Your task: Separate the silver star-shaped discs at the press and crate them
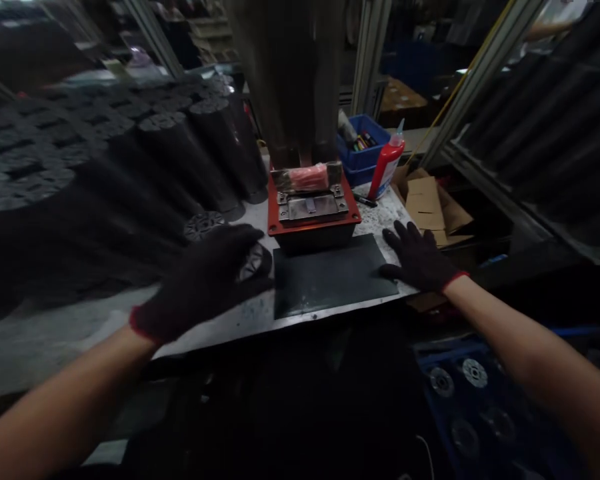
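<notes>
Currently, the left hand (200,283) holds one round piece (251,262); the right hand (419,257), grip spread wide, lies at the edge of one dark mat (330,277).

This looks like a workshop or factory floor: a machine with a red-edged base (312,227) stands on a worn bench (250,313), with dark cylindrical stacks (200,153) crowded beside it, metal frame posts (373,53) behind and a red squeeze bottle (386,167) near a blue bin (363,150)
</notes>
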A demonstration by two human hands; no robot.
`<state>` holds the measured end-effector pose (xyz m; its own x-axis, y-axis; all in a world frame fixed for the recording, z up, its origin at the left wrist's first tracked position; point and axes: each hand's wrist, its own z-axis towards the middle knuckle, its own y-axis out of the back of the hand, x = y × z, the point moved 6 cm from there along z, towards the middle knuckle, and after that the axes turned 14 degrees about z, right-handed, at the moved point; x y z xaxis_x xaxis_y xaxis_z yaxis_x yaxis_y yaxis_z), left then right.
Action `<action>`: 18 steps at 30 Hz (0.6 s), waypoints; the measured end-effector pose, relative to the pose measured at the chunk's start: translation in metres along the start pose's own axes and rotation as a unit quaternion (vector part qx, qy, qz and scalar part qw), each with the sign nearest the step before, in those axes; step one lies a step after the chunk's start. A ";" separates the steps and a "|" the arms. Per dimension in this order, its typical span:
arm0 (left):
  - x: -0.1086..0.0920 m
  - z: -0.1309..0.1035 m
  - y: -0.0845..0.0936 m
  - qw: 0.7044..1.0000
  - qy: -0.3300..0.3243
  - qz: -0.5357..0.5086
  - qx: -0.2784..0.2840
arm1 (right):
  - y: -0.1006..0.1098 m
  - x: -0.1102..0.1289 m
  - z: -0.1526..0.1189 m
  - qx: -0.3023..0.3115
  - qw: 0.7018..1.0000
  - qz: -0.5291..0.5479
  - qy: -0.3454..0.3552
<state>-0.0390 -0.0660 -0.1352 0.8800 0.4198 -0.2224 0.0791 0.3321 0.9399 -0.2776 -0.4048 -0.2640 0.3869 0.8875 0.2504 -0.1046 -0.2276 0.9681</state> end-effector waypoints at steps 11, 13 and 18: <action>-0.065 0.021 -0.124 0.970 -0.196 -0.089 0.110 | -0.003 0.001 -0.008 -0.024 0.996 -0.083 0.005; -0.062 0.018 -0.130 0.970 -0.204 -0.100 0.083 | 0.003 0.006 -0.012 -0.065 0.992 -0.098 0.041; -0.052 0.015 -0.136 0.969 -0.194 -0.140 0.062 | 0.041 0.066 -0.005 -0.161 0.951 -0.084 0.249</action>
<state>-0.0887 -0.1453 -0.2474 0.9242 -0.0288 -0.3809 0.3739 0.2728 0.8865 -0.2605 -0.3538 -0.2082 -0.0505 0.9986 -0.0184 -0.3867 -0.0026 0.9222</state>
